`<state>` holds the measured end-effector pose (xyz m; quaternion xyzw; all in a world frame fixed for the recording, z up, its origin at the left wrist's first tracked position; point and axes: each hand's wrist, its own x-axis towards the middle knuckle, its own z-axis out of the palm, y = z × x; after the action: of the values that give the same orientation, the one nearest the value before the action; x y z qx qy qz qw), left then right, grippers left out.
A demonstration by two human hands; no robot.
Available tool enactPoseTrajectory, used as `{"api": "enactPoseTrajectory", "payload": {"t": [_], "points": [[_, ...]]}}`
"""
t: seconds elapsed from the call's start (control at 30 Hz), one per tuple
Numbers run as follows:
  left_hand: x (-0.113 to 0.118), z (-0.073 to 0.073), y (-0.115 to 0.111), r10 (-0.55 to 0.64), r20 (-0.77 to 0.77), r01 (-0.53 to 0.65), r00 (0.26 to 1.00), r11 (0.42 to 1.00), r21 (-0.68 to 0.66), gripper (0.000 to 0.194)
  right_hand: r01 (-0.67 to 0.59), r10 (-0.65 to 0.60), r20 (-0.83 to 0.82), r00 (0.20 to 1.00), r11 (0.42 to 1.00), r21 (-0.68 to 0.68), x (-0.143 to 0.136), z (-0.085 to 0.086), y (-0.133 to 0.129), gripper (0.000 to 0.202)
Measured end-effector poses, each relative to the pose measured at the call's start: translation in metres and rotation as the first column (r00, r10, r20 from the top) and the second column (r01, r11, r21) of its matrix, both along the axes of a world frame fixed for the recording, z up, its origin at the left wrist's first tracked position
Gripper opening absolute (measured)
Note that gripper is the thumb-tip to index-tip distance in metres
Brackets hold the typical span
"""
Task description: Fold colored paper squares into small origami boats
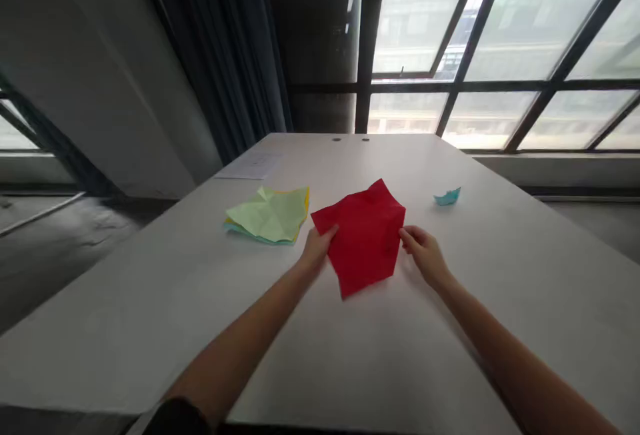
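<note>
A creased sheet of red paper (pixel 367 238) is held up above the white table, turned at an angle so one corner points up. My left hand (pixel 319 246) pinches its left edge, thumb on the front face and the other fingers hidden behind. At the right edge, my right hand (pixel 423 252) grips the sheet between thumb and fingertips. To the left lies a small stack of crumpled paper sheets (pixel 270 215), pale green on top with yellow and blue edges showing beneath. A small folded blue paper piece (pixel 447 196), boat-like in shape, sits to the right.
The long white table (pixel 310 355) stretches away from me toward the windows (pixel 500 35). A white printed sheet (pixel 250 164) lies near its far left edge. Two dark round holes (pixel 351 140) are at the far end. A dark curtain (pixel 225 42) hangs behind on the left.
</note>
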<state>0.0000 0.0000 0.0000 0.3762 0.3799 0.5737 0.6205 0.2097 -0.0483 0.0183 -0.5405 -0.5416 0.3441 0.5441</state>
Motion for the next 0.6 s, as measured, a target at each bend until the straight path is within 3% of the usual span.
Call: {"api": "enactPoseTrajectory", "payload": {"t": [0.2, 0.4, 0.6], "points": [[-0.002, 0.0, -0.002, 0.108, -0.181, -0.085, 0.978, 0.988, 0.132, 0.035, 0.013, -0.021, -0.054, 0.998, 0.99, -0.139, -0.001, -0.007, -0.002, 0.032], [0.0, 0.005, -0.008, 0.134, -0.411, -0.011, 0.902, 0.958, 0.287, 0.034, -0.01, -0.05, -0.265, 0.963, 0.976, -0.218, -0.009, -0.002, -0.003, 0.049], [0.0, 0.015, -0.009, 0.16, -0.498, 0.029, 0.852, 0.936, 0.35, 0.031, 0.072, -0.078, -0.053, 0.996, 0.993, -0.098, -0.01, -0.006, -0.002, 0.077]]}}
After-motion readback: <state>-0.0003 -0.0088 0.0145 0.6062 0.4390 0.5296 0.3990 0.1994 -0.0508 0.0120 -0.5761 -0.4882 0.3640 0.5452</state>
